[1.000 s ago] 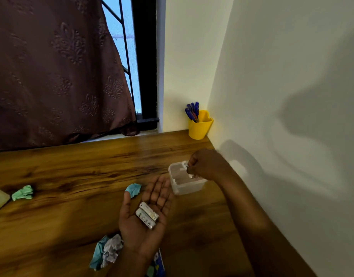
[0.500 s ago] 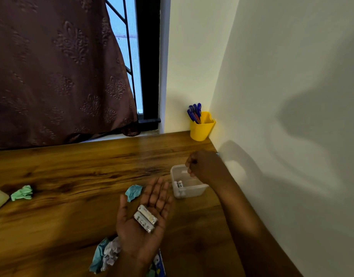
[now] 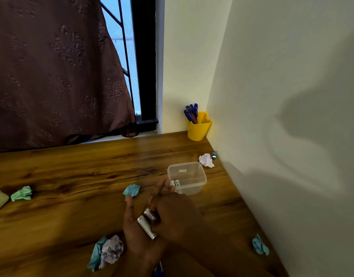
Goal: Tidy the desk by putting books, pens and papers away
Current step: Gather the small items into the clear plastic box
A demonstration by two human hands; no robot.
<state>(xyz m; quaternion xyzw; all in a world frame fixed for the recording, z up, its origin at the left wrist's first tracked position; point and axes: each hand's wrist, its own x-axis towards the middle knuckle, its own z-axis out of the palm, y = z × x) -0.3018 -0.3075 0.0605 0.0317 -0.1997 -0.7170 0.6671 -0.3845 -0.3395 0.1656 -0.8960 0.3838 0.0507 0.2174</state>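
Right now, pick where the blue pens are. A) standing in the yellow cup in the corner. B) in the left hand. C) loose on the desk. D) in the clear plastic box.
A: the blue pens stick up out of the yellow cup at the desk's back corner, while the clear plastic box holds only batteries.

6 paper balls (image 3: 132, 190), 4 batteries (image 3: 147, 226), 2 containers (image 3: 192, 188).
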